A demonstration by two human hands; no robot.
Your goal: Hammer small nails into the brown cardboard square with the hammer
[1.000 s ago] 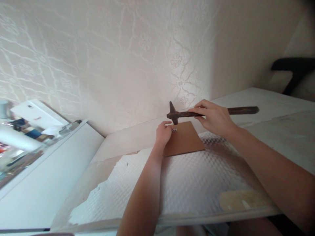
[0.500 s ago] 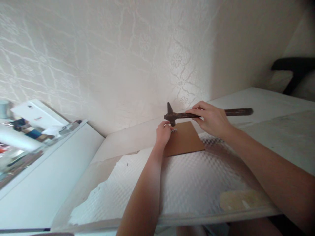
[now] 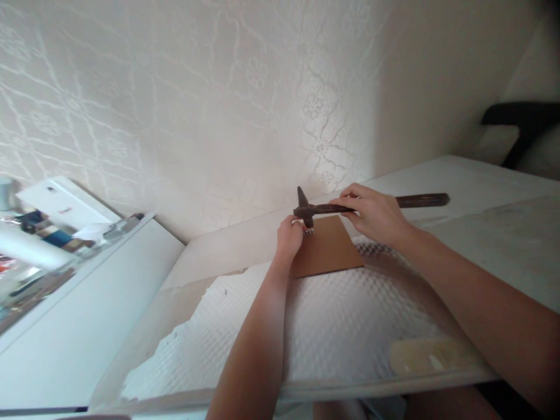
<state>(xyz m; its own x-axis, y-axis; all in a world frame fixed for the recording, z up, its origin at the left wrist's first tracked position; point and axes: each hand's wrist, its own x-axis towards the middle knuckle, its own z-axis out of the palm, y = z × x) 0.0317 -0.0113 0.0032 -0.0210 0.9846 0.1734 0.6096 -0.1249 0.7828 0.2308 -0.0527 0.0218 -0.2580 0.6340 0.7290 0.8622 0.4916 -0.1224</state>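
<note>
My right hand grips the shaft of a dark rusty hammer close behind its head, with the handle end sticking out to the right. The hammer head rests down on small metal nails at the far left corner of a brown cardboard sheet. My left hand is closed in a pinch at that same corner, right beside the nails and under the hammer head; what its fingers hold is too small to make out.
The cardboard lies on a worn white textured tabletop pushed against a patterned wall. A white cabinet with clutter stands at the left. A dark chair back shows at the far right.
The hammer head has come down from just above the cardboard onto the nails. My left hand stays pinched at the corner.
</note>
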